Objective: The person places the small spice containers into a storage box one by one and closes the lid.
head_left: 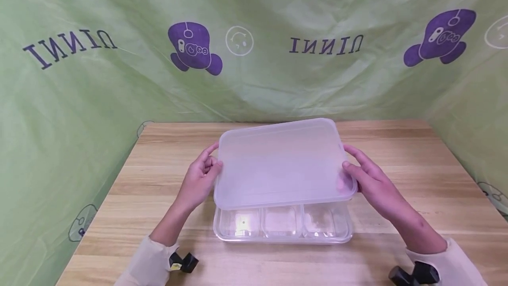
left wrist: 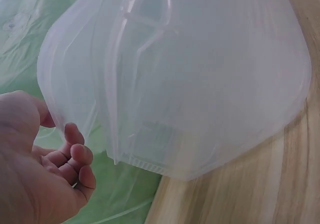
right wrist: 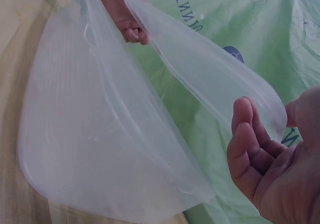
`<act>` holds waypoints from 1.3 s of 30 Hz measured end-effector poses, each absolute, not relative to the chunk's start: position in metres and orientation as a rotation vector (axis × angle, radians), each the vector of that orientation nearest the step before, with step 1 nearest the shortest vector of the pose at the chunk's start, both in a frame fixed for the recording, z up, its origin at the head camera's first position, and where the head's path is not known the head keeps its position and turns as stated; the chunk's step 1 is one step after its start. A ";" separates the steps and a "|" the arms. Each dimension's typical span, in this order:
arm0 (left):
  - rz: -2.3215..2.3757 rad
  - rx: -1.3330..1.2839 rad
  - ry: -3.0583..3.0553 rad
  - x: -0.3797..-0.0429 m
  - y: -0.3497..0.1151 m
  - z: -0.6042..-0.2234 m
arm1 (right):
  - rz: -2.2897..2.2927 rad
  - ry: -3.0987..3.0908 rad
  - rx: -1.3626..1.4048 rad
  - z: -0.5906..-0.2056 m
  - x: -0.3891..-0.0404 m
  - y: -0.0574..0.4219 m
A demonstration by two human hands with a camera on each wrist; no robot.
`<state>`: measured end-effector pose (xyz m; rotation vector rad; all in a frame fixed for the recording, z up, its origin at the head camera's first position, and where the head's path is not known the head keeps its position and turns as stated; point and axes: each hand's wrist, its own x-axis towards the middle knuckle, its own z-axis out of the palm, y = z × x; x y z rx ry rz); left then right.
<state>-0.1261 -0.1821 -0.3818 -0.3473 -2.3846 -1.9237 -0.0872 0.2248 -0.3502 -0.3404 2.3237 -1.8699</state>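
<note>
A frosted, translucent rectangular lid (head_left: 278, 167) is held up between both hands, tilted with its right end higher. My left hand (head_left: 199, 179) pinches the lid's left edge between thumb and fingers. On the opposite edge, my right hand (head_left: 373, 184) grips with the thumb on top and fingers beneath. Below the lid sits a clear plastic divided container (head_left: 283, 240) on the table, its front compartments showing and its back part hidden under the lid. In the left wrist view the lid (left wrist: 65, 84) stands apart from the container (left wrist: 225, 84).
The wooden table (head_left: 158, 215) carries the container near its front middle. A green printed curtain (head_left: 262, 87) hangs behind the table and along both sides. Dark wrist devices (head_left: 184, 261) sit at both sleeves.
</note>
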 end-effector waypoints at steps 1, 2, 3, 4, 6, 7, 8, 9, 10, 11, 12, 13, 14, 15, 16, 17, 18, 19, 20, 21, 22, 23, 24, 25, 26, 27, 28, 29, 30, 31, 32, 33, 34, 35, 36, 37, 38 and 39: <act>-1.936 -0.341 -2.379 -0.125 -0.182 -0.381 | -1.855 2.341 -0.344 -0.350 -0.087 0.225; -1.951 -0.336 -2.372 -0.125 -0.182 -0.381 | -1.839 2.362 -0.344 -0.349 -0.087 0.225; -1.965 -0.330 -2.368 -0.124 -0.182 -0.382 | -1.816 2.395 -0.344 -0.349 -0.087 0.225; -1.978 -0.329 -2.361 -0.123 -0.182 -0.381 | -1.795 2.429 -0.340 -0.349 -0.087 0.225; -1.985 -0.334 -2.360 -0.121 -0.182 -0.382 | -1.768 2.476 -0.323 -0.349 -0.088 0.225; -1.982 -0.340 -2.363 -0.121 -0.182 -0.382 | -1.762 2.490 -0.315 -0.349 -0.089 0.225; -1.976 -0.345 -2.367 -0.120 -0.181 -0.381 | -1.761 2.498 -0.305 -0.349 -0.089 0.225; -1.968 -0.353 -2.370 -0.119 -0.181 -0.381 | -1.764 2.502 -0.298 -0.349 -0.089 0.225; -1.955 -0.361 -2.374 -0.119 -0.181 -0.381 | -1.774 2.494 -0.292 -0.350 -0.090 0.225; -1.942 -0.368 -2.380 -0.118 -0.181 -0.381 | -1.781 2.489 -0.291 -0.350 -0.090 0.225; -1.931 -0.375 -2.385 -0.118 -0.181 -0.381 | -1.783 2.489 -0.288 -0.351 -0.091 0.224; -1.922 -0.381 -2.390 -0.117 -0.181 -0.381 | -1.786 2.488 -0.288 -0.352 -0.091 0.224; -1.915 -0.387 -2.393 -0.117 -0.181 -0.380 | -1.785 2.493 -0.289 -0.352 -0.091 0.224; -1.913 -0.395 -2.396 -0.116 -0.181 -0.380 | -1.780 2.503 -0.295 -0.353 -0.092 0.224; -1.913 -0.402 -2.400 -0.116 -0.181 -0.380 | -1.777 2.508 -0.300 -0.354 -0.093 0.224; -1.916 -0.407 -2.400 -0.116 -0.181 -0.380 | -1.769 2.517 -0.301 -0.355 -0.093 0.224; -1.920 -0.411 -2.402 -0.115 -0.181 -0.380 | -1.766 2.517 -0.305 -0.357 -0.094 0.224; -1.924 -0.417 -2.402 -0.115 -0.181 -0.380 | -1.761 2.519 -0.309 -0.358 -0.095 0.225; -1.928 -0.421 -2.405 -0.115 -0.181 -0.380 | -1.741 2.533 -0.307 -0.359 -0.095 0.225; -1.928 -0.423 -2.409 -0.114 -0.182 -0.381 | -1.714 2.550 -0.301 -0.361 -0.096 0.225; -1.926 -0.422 -2.414 -0.114 -0.182 -0.382 | -1.682 2.568 -0.286 -0.362 -0.096 0.225; -1.922 -0.420 -2.421 -0.114 -0.182 -0.382 | -1.641 2.591 -0.272 -0.363 -0.096 0.225; -1.917 -0.418 -2.430 -0.113 -0.183 -0.383 | -1.597 2.615 -0.259 -0.364 -0.097 0.225; -1.914 -0.417 -2.436 -0.113 -0.183 -0.384 | -1.539 2.647 -0.244 -0.365 -0.097 0.225; -1.910 -0.412 -2.443 -0.112 -0.184 -0.384 | -1.485 2.674 -0.232 -0.365 -0.097 0.226; -1.906 -0.409 -2.451 -0.112 -0.185 -0.385 | -1.438 2.693 -0.224 -0.366 -0.097 0.226; -1.906 -0.406 -2.457 -0.112 -0.185 -0.385 | -1.400 2.706 -0.220 -0.367 -0.097 0.226; -1.904 -0.404 -2.465 -0.111 -0.186 -0.386 | -1.370 2.713 -0.221 -0.367 -0.097 0.227; -1.901 -0.403 -2.474 -0.111 -0.186 -0.386 | -1.346 2.720 -0.220 -0.368 -0.097 0.227; -1.901 -0.404 -2.482 -0.111 -0.186 -0.386 | -1.328 2.722 -0.220 -0.368 -0.097 0.227; -1.900 -0.405 -2.491 -0.110 -0.186 -0.386 | -1.322 2.718 -0.222 -0.368 -0.097 0.227; -1.899 -0.408 -2.500 -0.110 -0.186 -0.387 | -1.314 2.718 -0.220 -0.368 -0.097 0.227; -1.899 -0.411 -2.509 -0.110 -0.186 -0.387 | -1.311 2.718 -0.217 -0.368 -0.097 0.227; -1.902 -0.416 -2.518 -0.110 -0.187 -0.387 | -1.309 2.718 -0.215 -0.369 -0.097 0.227; -1.909 -0.420 -2.525 -0.110 -0.187 -0.387 | -1.304 2.720 -0.213 -0.369 -0.096 0.227; -1.918 -0.420 -2.530 -0.110 -0.187 -0.387 | -1.307 2.714 -0.215 -0.370 -0.096 0.227; -1.926 -0.416 -2.535 -0.110 -0.188 -0.387 | -1.311 2.707 -0.216 -0.371 -0.096 0.227; -1.936 -0.412 -2.540 -0.110 -0.188 -0.388 | -1.317 2.696 -0.215 -0.371 -0.095 0.227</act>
